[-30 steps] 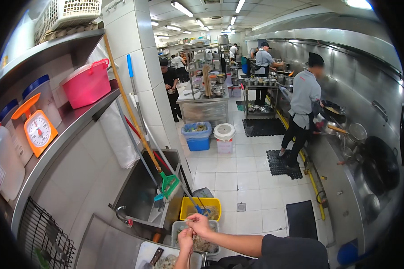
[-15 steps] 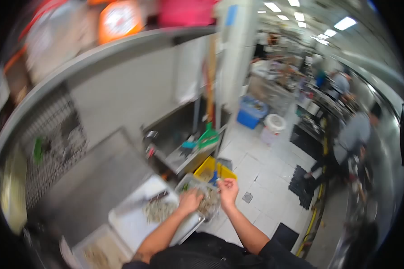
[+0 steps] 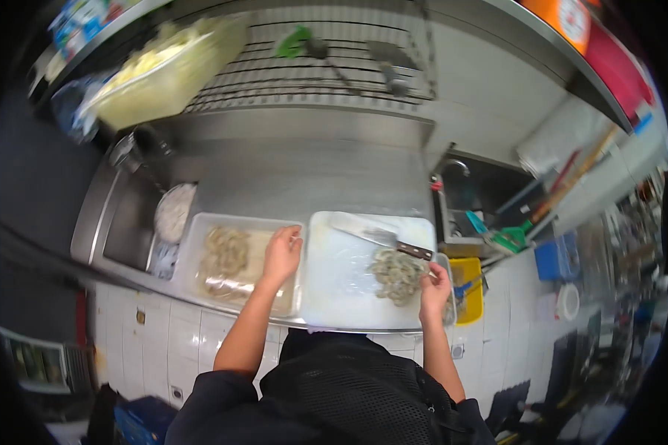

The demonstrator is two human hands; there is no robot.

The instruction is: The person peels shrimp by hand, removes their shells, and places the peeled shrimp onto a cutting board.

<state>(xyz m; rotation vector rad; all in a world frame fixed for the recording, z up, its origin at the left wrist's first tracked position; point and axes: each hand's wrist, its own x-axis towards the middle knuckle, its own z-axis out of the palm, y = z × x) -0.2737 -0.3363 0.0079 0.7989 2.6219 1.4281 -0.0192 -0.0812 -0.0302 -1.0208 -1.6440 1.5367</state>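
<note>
My left hand (image 3: 282, 254) hovers over the right side of a clear plastic tub (image 3: 193, 278), its fingers loosely bent and apart, nothing seen in them. Peeled shrimp (image 3: 224, 256) lie in the tub's left half. Beside it is a white cutting board (image 3: 338, 285) with a pile of greyish raw shrimp (image 3: 395, 278). A kitchen knife (image 3: 414, 251) with a dark handle lies across the board's upper right, behind the pile. At the pile's right edge, my right hand (image 3: 436, 291) has thumb and fingers pinched together; what is between them is too small to make out.
A container (image 3: 453, 308) is partly hidden right of the board, with a yellow bucket (image 3: 470, 293) beyond it. A sink holding a white bowl (image 3: 175, 213) is at left; another sink (image 3: 482, 189) is at right. A wire rack (image 3: 274, 74) hangs above the steel counter (image 3: 312, 163).
My view has swung left to face the counter. My left hand has left the shrimp container and is over the tub; my right hand has come over to the board's right side.
</note>
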